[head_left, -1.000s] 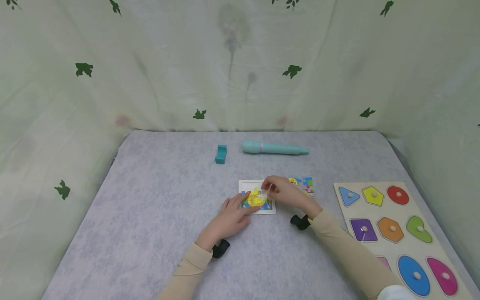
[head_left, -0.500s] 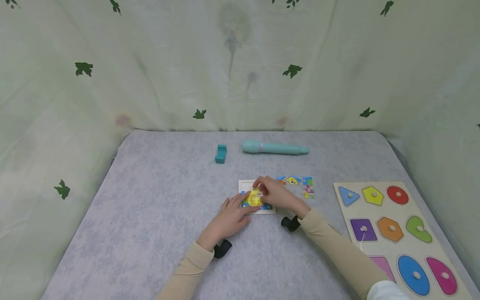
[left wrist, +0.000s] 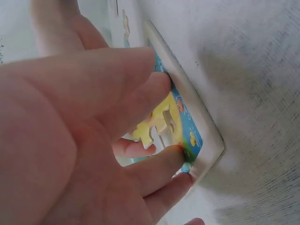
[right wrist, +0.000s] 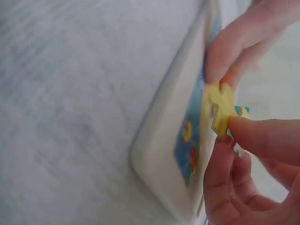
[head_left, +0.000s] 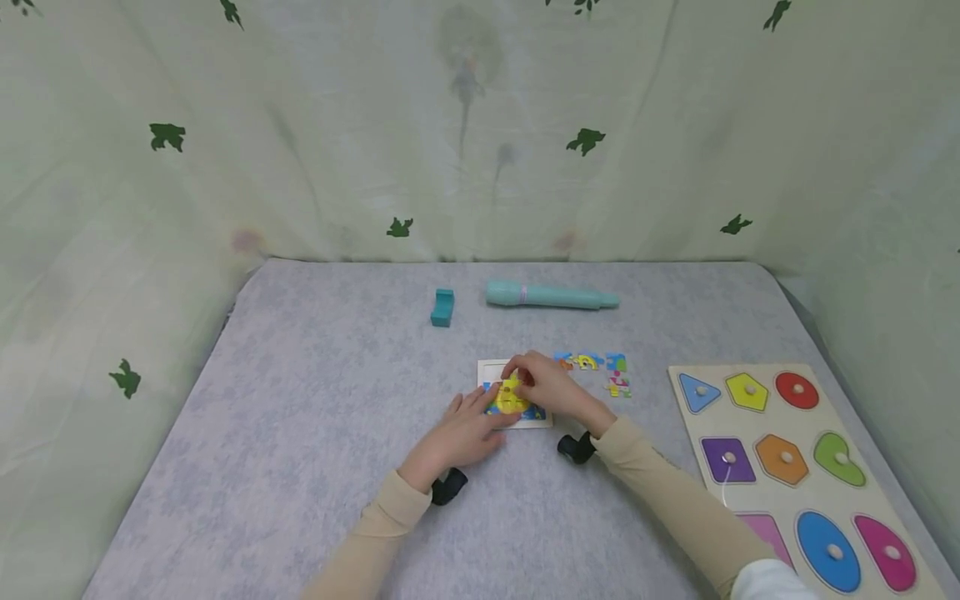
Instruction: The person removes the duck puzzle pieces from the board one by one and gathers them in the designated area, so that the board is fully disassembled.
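Observation:
A small jigsaw in a white tray (head_left: 491, 364) lies mid-table, showing a yellow figure on blue. From the left, my left hand (head_left: 459, 435) rests its extended fingers on the tray's picture and edge. My right hand (head_left: 553, 387) is over the tray's right part. In the right wrist view, its thumb and fingers pinch a yellow jigsaw piece (right wrist: 220, 110), tilted just over the picture and close to the left hand's fingertips. A gap with a pale base shows among the yellow pieces in the left wrist view. Fingers hide part of the picture.
Loose jigsaw pieces (head_left: 587, 362) lie right of the tray, behind the right hand. A large shape board (head_left: 682, 417) with knobbed pieces fills the table's right side. Farther back are a teal block (head_left: 442, 307) and a mint-green, pen-shaped object (head_left: 555, 296).
My right hand has moved left over the tray with the jigsaw piece, which it now holds lower and closer to the picture. My left hand has stayed on the tray.

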Available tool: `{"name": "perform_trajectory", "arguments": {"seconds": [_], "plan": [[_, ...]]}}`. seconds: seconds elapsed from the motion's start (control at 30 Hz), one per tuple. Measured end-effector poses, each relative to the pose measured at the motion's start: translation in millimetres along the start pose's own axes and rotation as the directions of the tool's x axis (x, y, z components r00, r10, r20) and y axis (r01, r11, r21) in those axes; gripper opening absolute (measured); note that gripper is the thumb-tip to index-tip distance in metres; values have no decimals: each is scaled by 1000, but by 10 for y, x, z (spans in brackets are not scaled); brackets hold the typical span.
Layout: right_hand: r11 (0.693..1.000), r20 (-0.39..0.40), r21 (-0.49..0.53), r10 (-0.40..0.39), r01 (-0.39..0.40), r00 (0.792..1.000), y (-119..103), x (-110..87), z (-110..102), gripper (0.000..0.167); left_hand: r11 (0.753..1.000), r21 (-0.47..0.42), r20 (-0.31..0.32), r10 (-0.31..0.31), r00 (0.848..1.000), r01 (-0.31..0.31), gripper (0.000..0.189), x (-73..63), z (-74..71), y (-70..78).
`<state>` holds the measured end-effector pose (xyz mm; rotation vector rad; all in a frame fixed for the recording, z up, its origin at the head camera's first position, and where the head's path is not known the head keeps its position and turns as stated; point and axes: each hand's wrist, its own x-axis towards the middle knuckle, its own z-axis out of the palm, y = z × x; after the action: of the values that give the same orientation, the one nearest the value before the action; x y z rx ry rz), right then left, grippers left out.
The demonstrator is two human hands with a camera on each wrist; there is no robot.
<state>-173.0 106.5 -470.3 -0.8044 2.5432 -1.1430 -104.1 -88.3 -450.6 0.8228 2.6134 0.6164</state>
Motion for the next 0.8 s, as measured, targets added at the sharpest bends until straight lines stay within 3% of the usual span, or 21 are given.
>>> {"name": "perform_trajectory", "arguments": {"seconds": [0.2,0.43,0.6,0.8], "plan": [[996,3,74,43,-43,999,33,-17,-79,21,1000,-2,35,-24,999,24,37,8,-22,4],[988,-103,97,133,-123,986,196,-206,-472,15,999,-20,36,-42,998,42,36,-2,-15,25],[982,-75,88,175,-169,982,356,-415,-715,10,999,-34,24,-34,999,35,36,-18,-15,30],[984,-23,80,162,-160,986,511,-526,-785,10,999,-40,10,-25,1000,25,35,-19,-12,34]]}}
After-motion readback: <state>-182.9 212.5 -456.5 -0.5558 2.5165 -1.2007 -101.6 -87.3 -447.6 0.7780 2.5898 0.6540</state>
